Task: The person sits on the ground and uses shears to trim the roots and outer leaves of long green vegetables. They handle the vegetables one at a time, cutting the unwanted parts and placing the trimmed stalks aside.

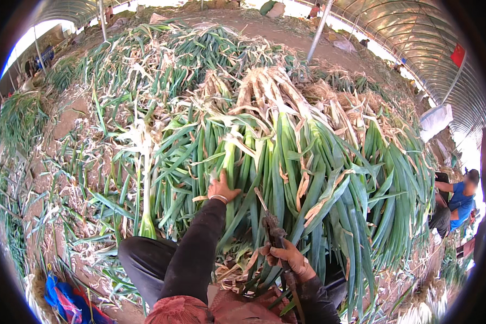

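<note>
A big heap of Welsh onions [283, 141] lies before me, its dry, root-end parts pointing away and its green leaves hanging towards my lap. My left hand [222, 189], with a pale band at the wrist, rests with spread fingers on a green stalk; whether it grips the stalk is unclear. My right hand [287, 259] is closed around the dark handle of a blow gun [273, 229], whose thin metal nozzle points up and left over the leaves. A peeled onion with a white stem [146, 182] lies apart to the left, beside my knee.
Torn leaves and husks [81, 210] litter the soil at left. Another onion heap [210, 44] lies beyond. A person in blue [459, 202] sits at far right. Blue and red cloth [67, 299] lies at lower left. A metal pole [320, 30] stands behind the heaps.
</note>
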`<state>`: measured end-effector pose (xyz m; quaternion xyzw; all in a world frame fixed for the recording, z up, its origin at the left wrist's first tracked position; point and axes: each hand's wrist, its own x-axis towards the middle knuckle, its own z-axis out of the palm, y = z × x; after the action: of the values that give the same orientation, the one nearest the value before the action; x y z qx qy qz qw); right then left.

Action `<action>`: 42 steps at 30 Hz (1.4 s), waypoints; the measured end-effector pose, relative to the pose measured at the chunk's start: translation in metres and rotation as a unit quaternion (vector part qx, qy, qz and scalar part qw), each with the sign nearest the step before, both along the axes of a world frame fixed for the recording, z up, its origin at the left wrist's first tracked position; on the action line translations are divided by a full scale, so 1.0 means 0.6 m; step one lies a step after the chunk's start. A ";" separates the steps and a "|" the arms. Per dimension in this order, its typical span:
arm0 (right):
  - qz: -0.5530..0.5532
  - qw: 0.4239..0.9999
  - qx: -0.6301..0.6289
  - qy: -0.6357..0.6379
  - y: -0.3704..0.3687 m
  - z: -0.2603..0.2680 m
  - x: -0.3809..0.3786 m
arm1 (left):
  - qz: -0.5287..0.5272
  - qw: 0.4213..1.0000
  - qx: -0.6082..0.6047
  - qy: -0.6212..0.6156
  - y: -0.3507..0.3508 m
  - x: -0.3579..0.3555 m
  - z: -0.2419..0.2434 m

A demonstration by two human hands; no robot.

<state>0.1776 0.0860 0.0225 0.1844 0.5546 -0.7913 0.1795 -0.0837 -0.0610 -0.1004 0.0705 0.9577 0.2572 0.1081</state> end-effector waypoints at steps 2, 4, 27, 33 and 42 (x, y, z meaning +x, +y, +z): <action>-0.010 1.000 0.001 -0.001 0.003 0.020 0.001 | -0.004 0.996 0.073 -0.053 -0.043 -0.036 -0.019; -0.002 1.000 -0.011 0.008 0.005 0.029 -0.008 | -0.075 0.983 0.169 0.013 -0.105 -0.075 -0.023; 0.164 0.979 0.110 0.051 -0.086 0.024 0.029 | 0.031 0.939 0.301 -0.165 -0.308 0.330 0.089; 0.270 0.920 0.270 0.085 -0.131 -0.044 0.059 | -0.001 0.904 0.380 -0.198 -0.313 0.345 0.055; 0.246 0.960 0.132 0.024 -0.121 -0.035 -0.073 | 0.082 0.864 0.386 -0.314 -0.319 0.320 0.048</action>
<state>0.1336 0.0132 0.0016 0.0450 0.6864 -0.6469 0.3291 0.1083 -0.2521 -0.0714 -0.0566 0.6997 0.6224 0.3462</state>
